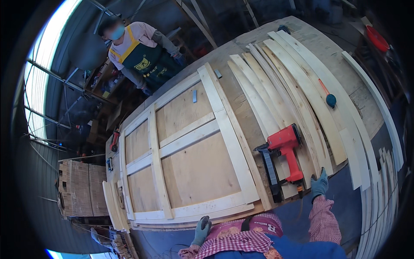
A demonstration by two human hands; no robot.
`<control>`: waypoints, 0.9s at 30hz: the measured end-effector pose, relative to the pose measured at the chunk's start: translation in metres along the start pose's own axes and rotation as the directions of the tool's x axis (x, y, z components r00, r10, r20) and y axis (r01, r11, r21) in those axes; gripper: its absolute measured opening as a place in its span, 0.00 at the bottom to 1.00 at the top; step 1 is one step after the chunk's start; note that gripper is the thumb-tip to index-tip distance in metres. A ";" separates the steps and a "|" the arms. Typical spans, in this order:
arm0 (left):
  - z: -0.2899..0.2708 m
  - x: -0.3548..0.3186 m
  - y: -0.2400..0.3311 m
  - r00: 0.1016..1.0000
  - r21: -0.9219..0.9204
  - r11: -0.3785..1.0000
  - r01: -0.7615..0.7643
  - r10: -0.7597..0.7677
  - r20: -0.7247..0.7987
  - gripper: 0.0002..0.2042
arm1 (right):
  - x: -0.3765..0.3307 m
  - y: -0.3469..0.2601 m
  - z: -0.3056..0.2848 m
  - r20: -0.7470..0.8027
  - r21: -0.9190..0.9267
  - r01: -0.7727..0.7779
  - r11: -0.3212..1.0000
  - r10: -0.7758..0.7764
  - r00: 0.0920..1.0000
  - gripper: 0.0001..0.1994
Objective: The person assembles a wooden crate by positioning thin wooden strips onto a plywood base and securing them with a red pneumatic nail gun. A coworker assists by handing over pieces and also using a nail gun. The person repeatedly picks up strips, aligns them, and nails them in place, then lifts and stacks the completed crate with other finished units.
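Observation:
My left hand [201, 231], in a grey glove with dark fingertips, hangs by the front edge of a wooden frame panel [164, 181]. It holds nothing that I can see, and its fingers are loosely bent. Farther right, my gloved right hand [319, 184] grips the near end of a pale wooden slat [318, 144], with fingers and thumb around it. A red nail gun [284, 149] with a black magazine lies across the neighbouring slats, left of that hand. The panel has pale rails and crossbars over plywood.
Across the table [241, 45] stands a person [144, 56] in a green and yellow apron. A teal round tool [330, 100] with an orange strip lies on the slats. Another red tool [114, 140] is at the table's left. Stacked wood [82, 187] stands beyond; long slats [379, 216] lean at right.

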State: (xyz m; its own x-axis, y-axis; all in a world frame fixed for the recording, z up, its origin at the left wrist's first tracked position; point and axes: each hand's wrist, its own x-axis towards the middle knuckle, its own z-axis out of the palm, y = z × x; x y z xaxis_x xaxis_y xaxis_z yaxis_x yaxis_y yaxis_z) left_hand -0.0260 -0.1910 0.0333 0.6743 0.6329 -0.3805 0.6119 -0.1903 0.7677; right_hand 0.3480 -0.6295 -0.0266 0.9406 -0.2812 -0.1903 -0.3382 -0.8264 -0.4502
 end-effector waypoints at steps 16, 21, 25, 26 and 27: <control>0.000 0.004 0.026 0.999 -0.035 0.998 0.044 -0.044 0.017 0.18 | 0.046 0.003 -0.023 -0.031 -0.250 -0.123 0.960 0.119 0.992 0.37; 0.002 0.008 0.032 0.999 0.000 1.000 0.007 -0.006 0.041 0.18 | 0.047 0.008 -0.022 -0.046 -0.268 -0.079 0.960 0.069 0.997 0.38; -0.001 0.007 0.021 0.997 -0.046 0.997 0.066 -0.063 0.051 0.18 | 0.043 0.004 -0.026 0.062 -0.265 -0.050 0.963 0.069 0.996 0.38; -0.002 0.008 0.020 0.997 -0.022 0.998 0.058 -0.057 0.052 0.18 | 0.039 -0.003 -0.029 0.110 -0.278 -0.044 0.960 0.078 0.991 0.38; -0.002 0.008 0.019 0.997 0.001 0.999 0.049 -0.049 0.057 0.18 | 0.032 -0.011 -0.034 0.156 -0.293 -0.041 0.955 0.090 0.984 0.38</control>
State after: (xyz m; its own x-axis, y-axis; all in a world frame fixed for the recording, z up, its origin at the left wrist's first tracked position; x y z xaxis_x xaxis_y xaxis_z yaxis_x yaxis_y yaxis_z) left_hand -0.0098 -0.1882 0.0464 0.6654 0.5981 -0.4465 0.6450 -0.1597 0.7473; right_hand 0.3830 -0.6454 0.0017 0.8899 -0.2747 -0.3642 -0.3526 -0.9207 -0.1671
